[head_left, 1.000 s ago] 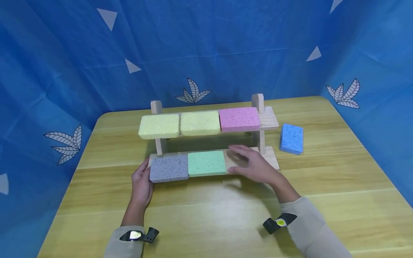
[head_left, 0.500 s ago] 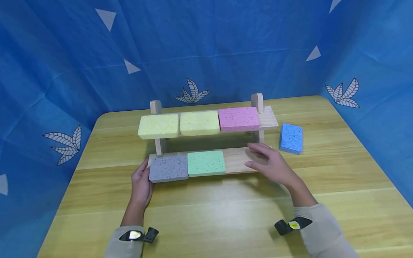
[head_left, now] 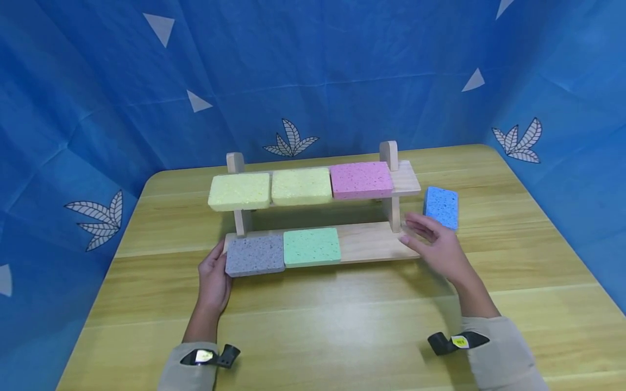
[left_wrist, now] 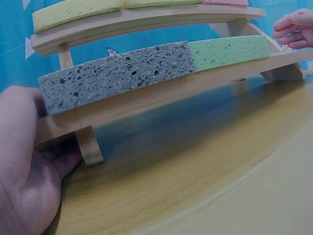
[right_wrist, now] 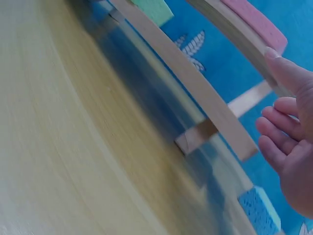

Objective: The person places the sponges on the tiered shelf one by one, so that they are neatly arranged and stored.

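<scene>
A two-tier wooden rack stands on the table. Its top shelf carries two yellow sponges and a pink sponge. The lower shelf holds a grey sponge and a green sponge. My left hand rests against the rack's left end by the grey sponge. My right hand hovers with relaxed fingers off the rack's right end, holding nothing, close to a blue sponge lying on the table.
The wooden table is ringed by blue cloth walls at the back and both sides. The right third of the lower shelf is bare wood.
My right hand has moved rightward from over the lower shelf's bare part to beyond the rack's right end, nearer the blue sponge. The left hand has stayed put.
</scene>
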Tool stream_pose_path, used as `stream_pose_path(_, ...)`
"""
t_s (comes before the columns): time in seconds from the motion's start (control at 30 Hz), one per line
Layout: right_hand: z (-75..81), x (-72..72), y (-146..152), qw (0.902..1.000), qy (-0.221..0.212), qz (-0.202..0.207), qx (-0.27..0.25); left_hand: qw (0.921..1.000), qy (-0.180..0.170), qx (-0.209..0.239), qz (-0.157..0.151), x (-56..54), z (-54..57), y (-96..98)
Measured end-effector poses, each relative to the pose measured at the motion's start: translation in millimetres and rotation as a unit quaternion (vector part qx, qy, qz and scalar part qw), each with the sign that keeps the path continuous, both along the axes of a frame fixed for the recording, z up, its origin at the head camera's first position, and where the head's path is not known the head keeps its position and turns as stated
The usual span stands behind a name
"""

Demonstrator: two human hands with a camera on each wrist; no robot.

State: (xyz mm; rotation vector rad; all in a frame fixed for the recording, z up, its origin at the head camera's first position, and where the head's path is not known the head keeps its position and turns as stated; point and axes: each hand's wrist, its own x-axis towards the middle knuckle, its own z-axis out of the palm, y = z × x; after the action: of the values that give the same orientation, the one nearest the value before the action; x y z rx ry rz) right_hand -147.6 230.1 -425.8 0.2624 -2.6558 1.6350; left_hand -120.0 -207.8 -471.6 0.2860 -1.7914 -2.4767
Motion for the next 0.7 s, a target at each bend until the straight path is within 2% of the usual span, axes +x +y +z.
stream_pose_path(0.17,-4.0,-0.9,11.6,0.9976,0.017,-0.056,-0.038,1.0000,0.001,-0.002,-0.001,0.1,-0.6,-0.4)
stream_pose_path(0.33,-8.2,-8.9,25.9,0.9853,-0.003,-0.153,-0.076,1.0000,0.008,-0.004,-0.002,-0.4,-1.9,0.0)
stream_pose_path(0.47,-12.8,-16.0,37.1,0.9753,-0.026,-0.208,-0.071,1.0000,0.009,-0.001,0.000,-0.7,-2.3,0.3)
stream_pose_path(0.7,-24.6,-26.0,48.0,0.9630,-0.052,-0.261,-0.042,1.0000,0.003,-0.004,0.004,-0.4,-1.7,0.6)
